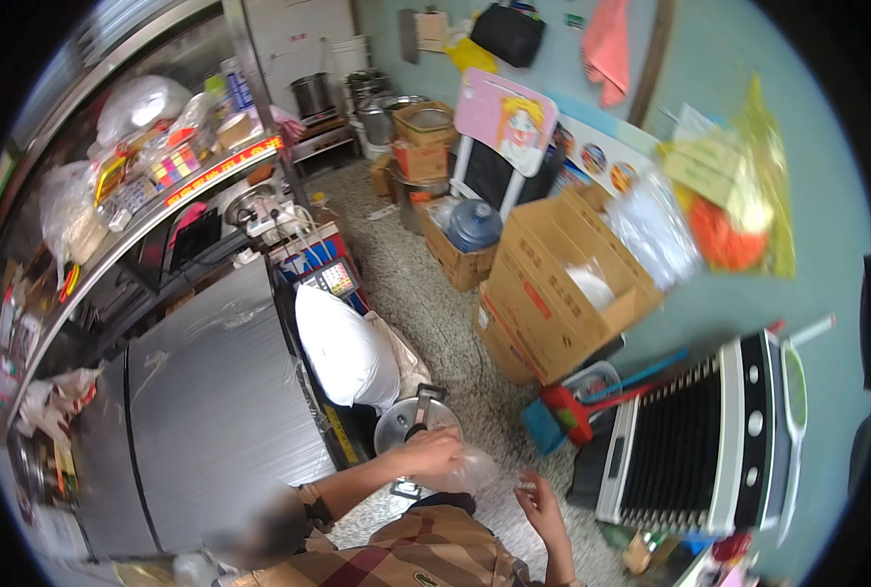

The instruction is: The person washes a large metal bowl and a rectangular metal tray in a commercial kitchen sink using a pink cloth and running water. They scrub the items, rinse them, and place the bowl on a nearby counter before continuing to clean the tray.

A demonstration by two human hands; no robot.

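My left hand (434, 451) reaches over a metal pot (390, 433) on the floor and grips a thin clear plastic bag (473, 471). The bag hangs to the right of the fingers; its contents, if any, cannot be made out. Side handles stick out from the pot, and its metal lid is partly hidden by my hand. My right hand (540, 506) is held apart from the bag, fingers loosely spread, with nothing seen in it. Just beyond the pot leans a full white sack (343, 345), against the side of a metal-topped counter (215, 389).
Cardboard boxes (545, 293) stand ahead on the right, near a blue water jug (474, 224). A red broom (567, 414) and a white air cooler (688, 440) are at my right. Above the counter runs a crowded shelf (149, 213). Speckled floor (413, 308) extends ahead.
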